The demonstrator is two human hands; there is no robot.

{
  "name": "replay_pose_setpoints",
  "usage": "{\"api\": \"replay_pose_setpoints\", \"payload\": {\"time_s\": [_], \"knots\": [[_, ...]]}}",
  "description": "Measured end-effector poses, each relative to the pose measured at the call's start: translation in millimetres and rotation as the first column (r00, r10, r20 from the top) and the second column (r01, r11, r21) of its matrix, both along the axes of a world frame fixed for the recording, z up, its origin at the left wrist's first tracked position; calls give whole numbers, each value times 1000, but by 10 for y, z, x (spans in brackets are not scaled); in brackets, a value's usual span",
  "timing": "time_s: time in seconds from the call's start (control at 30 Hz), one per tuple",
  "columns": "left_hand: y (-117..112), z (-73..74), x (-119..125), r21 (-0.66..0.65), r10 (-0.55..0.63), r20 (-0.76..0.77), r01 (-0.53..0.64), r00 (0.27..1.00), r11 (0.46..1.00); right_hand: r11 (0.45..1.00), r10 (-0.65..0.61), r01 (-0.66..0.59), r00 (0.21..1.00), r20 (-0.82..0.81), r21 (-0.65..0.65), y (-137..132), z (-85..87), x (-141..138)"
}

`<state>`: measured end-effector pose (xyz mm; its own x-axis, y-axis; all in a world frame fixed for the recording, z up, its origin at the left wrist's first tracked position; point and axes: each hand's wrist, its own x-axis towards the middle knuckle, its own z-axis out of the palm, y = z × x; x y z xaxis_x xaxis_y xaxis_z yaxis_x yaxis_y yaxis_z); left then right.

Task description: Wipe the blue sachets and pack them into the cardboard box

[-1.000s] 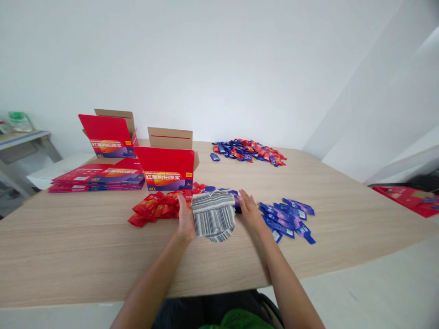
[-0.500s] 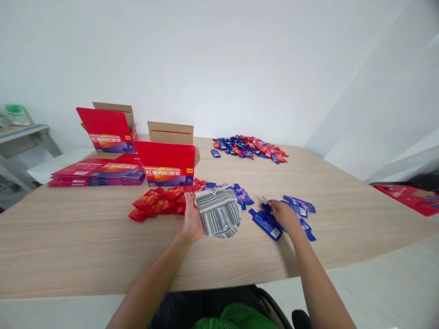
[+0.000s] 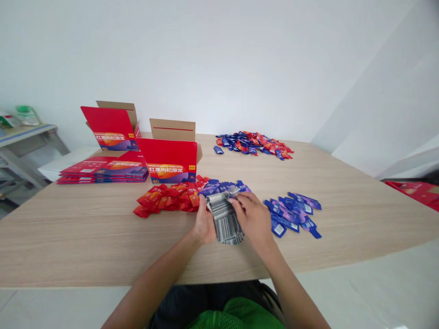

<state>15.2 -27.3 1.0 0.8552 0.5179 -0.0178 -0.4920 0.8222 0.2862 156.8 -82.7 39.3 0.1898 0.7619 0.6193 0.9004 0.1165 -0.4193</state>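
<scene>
Back from the blue sachets (image 3: 281, 210) to its right, the right grip (image 3: 234, 206) now meets the striped cloth (image 3: 224, 219) clamped in the left grip (image 3: 205, 224), whether pinching I cannot tell, so keep the left steady and work lightly.

Bright, diffuse lt; white wall (image 3: 240, 68) beyond L hand (image 3: 206, 225) & R hand (image 3: 254, 219) greys off far R. Wide-angle distort. bows tabletop (image 3: 103, 246) edge right of R hand. Sachet pile (image 3: 255, 144) well beyond them soft, print unreadable.
</scene>
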Motion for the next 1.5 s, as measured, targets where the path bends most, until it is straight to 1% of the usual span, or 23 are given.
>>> {"api": "replay_pose_setpoints", "payload": {"time_s": [0.07,0.13,0.2,0.27,0.3,0.37,0.43,0.5,0.53,0.6,0.67,0.73,0.83,0.9,0.93,1.03,1.13,1.2,1.3,1.4,1.5], "knots": [[16,4,-5,-25,25,-2,-25,1000,999,995,82,-83,997,-12,-60,25,-58,-164],[46,0,-14,-47,43,6,-42,999,998,978,188,-192,980,-58,-81,37,-117,-218],[83,-10,-23,-55,28,28,-27,999,998,960,265,-273,958,-110,-64,27,-138,-174],[115,-19,-29,-52,10,47,-8,999,999,951,302,-307,947,-107,-32,2,-110,-69],[128,-22,-32,-49,10,52,-8,999,999,948,315,-317,947,-55,-29,-12,-84,-9],[145,-26,-42,-43,10,49,-7,999,999,934,357,-351,924,137,-70,-35,-36,94],[154,-33,-57,-33,1,43,1,999,999,908,417,-382,849,323,-170,-48,-26,147],[158,-44,-76,-15,-10,50,11,999,1000,878,477,-404,777,410,-256,-54,-74,136],[158,-49,-84,-6,-11,60,12,998,1000,874,484,-404,764,427,-268,-56,-116,108],[150,-50,-93,6,-3,78,2,997,1000,892,451,-377,780,433,-248,-66,-218,11],[133,-34,-89,1,20,76,-21,997,1000,927,372,-314,830,415,-204,-85,-319,-127],[112,-5,-72,-32,56,47,-54,997,998,949,311,-262,865,393,-174,-116,-400,-283],[87,41,-39,-107,191,-30,-193,981,975,957,288,-249,874,391,-147,-193,-488,-496],[84,61,-27,-126,272,-64,-278,960,952,959,282,-251,871,401,-130,-264,-540,-600],[87,66,-26,-125,284,-67,-290,956,949,960,278,-250,870,406,-123,-302,-565,-639],[104,63,-33,-116,246,-52,-251,968,961,966,260,-235,878,402,-110,-374,-616,-702],[106,34,-35,-132,234,-76,-242,969,961,972,232,-207,900,369,-108,-306,-584,-701],[89,-3,-28,-137,208,-70,-216,976,967,977,210,-188,916,343,-97,-176,-508,-680],[47,-64,-9,-118,164,-19,-166,986,979,982,184,-159,935,303,-103,63,-355,-651],[26,-85,3,-103,194,-3,-194,981,976,980,166,-126,946,280,-152,210,-250,-656],[44,-50,-7,-110,252,-21,-252,968,961,980,168,-125,935,312,-153,181,-247,-689]]}}
